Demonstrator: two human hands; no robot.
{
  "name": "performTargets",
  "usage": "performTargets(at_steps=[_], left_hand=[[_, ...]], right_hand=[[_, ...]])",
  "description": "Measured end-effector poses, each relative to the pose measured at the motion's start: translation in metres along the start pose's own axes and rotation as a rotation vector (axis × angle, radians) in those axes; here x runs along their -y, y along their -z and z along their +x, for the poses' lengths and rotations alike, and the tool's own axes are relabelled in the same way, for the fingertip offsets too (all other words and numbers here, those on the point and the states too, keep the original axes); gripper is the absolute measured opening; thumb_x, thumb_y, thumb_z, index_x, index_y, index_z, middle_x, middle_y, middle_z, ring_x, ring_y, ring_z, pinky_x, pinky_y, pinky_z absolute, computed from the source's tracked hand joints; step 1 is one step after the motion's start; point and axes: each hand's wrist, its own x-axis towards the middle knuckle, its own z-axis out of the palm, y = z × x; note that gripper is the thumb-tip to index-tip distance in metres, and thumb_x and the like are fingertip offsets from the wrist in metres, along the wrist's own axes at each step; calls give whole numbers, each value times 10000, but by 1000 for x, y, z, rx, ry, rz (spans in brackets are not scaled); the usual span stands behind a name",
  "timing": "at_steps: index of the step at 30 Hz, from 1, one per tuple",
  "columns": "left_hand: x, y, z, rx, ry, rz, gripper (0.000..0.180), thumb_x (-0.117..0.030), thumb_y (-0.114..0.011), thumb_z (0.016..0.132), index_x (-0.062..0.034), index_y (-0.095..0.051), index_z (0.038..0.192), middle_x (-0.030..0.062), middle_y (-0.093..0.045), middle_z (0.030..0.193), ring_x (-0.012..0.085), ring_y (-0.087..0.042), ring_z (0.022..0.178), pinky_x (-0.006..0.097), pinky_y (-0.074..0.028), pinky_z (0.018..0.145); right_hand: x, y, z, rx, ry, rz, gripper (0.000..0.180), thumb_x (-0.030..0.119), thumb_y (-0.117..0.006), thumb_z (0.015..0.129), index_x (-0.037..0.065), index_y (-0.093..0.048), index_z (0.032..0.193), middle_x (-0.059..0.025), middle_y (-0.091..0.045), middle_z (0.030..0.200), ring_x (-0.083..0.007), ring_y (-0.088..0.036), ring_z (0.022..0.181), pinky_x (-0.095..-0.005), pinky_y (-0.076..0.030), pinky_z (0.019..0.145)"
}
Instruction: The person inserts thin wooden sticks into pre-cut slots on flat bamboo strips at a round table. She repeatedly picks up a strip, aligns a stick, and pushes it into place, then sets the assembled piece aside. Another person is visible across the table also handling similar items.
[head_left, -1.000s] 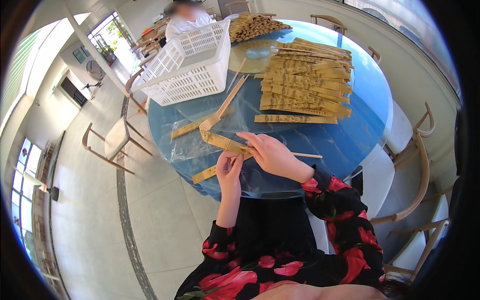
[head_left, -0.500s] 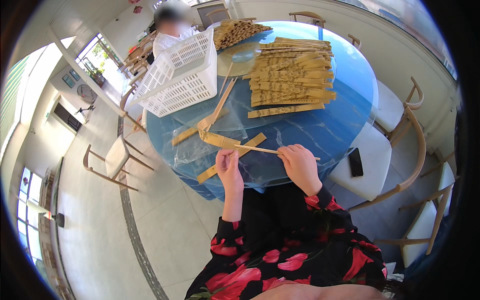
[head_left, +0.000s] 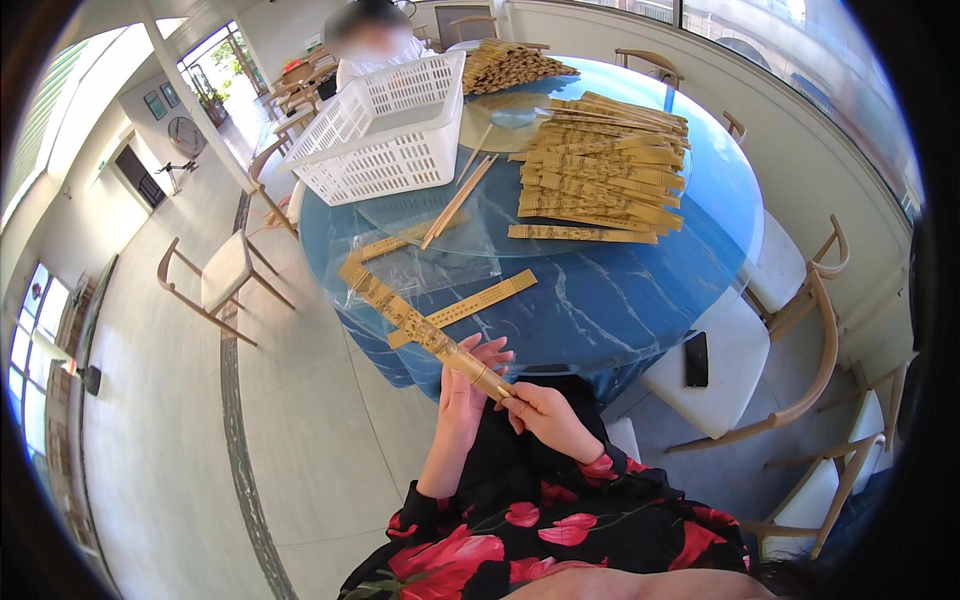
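Note:
A long gold-brown paper chopstick sleeve (head_left: 402,315) with dark print slants across in front of me, over the table's near edge. Its lower end is pinched in my right hand (head_left: 545,415), where the pale tips of chopsticks show at the mouth. My left hand (head_left: 462,398) lies against the underside of the sleeve, fingers stretched and spread apart. Beneath the raised sleeve, a flat gold sleeve (head_left: 492,299) rests on the blue table. Farther back lie a few bare wooden chopsticks (head_left: 459,204), beside a clear plastic bag (head_left: 415,273) with another sleeve.
A large heap of gold sleeves (head_left: 600,175) covers the table's right side. Behind it is a second pile of sleeves (head_left: 510,68). A white slotted basket (head_left: 385,167) stands at the left. Across the table sits a person. A phone (head_left: 696,359) lies on a chair to the right.
My right hand has moved down and left and now grips the sleeve's end instead of a bare chopstick. The left hand has unfolded. The sleeve now points up and left.

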Motion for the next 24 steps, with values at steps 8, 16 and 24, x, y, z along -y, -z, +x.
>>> performTargets(at_steps=[8, 16, 24], left_hand=[[-14, 27, 18, -231, -62, -445, 327, -398, -421, 1062, -90, -528, 1039, -46, -340, 720, 66, -286, 586, 236, -275, 544], [-23, 35, 36, -225, -120, -543, 341, -420, -431, 1054, -96, -520, 1111, -48, -338, 716, 55, -289, 581, 215, -267, 521], [-2, 0, 17, -152, 54, -608, 359, -439, -393, 1059, -105, -509, 1119, -44, -319, 721, 63, -284, 584, 228, -270, 535]], right_hand=[[1, -7, -7, 212, -198, 201, 258, 173, -429, 1058, 9, -624, 1098, 8, -570, 704, -44, -473, 572, -187, -381, 539], [-3, 26, -45, 202, -204, 28, 190, 121, -490, 1026, 15, -602, 915, 26, -533, 666, -49, -463, 585, -202, -358, 548], [-4, 2, -18, 80, -73, 36, 150, 94, -542, 1000, 5, -618, 905, -5, -541, 651, -72, -491, 581, -228, -384, 545]])
